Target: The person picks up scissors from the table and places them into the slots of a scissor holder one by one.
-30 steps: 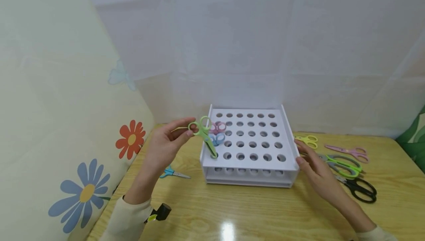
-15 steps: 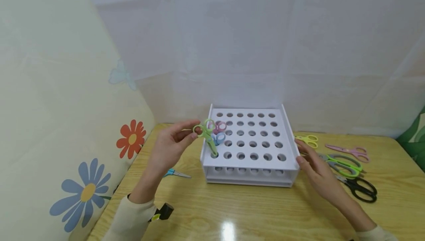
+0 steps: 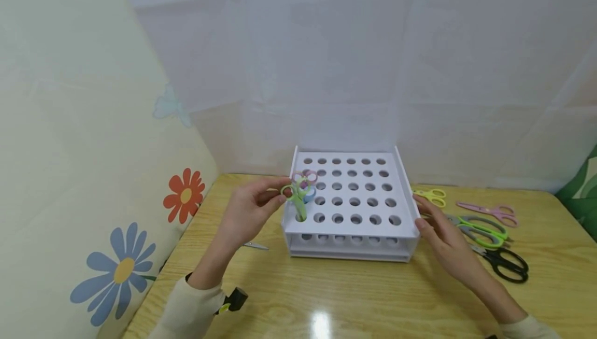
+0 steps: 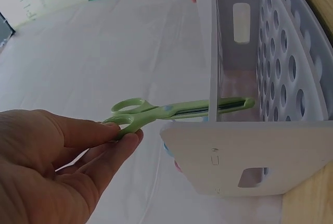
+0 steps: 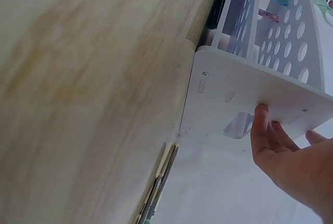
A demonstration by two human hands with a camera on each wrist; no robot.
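My left hand [image 3: 247, 209] pinches a pair of light green scissors [image 4: 165, 111] by one handle loop. Their tips point down through the front left hole of a white rack [image 3: 347, 229], and in the left wrist view they show below its top panel. Just behind, pink scissors [image 3: 311, 174] and blue scissors [image 3: 310, 195] stand in holes of the same left column. On the rack's right side wall [image 5: 234, 91] rest the fingertips of my right hand [image 5: 296, 166], the fingers not wrapped round anything.
Right of the rack lie yellow scissors [image 3: 436, 198], pink scissors [image 3: 501, 215], green-and-grey scissors [image 3: 492, 235] and black-handled scissors [image 3: 510, 265]. Another pair's blade [image 3: 256, 245] shows on the wooden table [image 3: 354, 297], its handles hidden behind my left wrist. A white sheet [image 3: 326, 69] hangs behind.
My left hand has moved right and slightly down; the light green scissors have become more upright and sit lower in the front left hole. My right hand stays on the rack's side.
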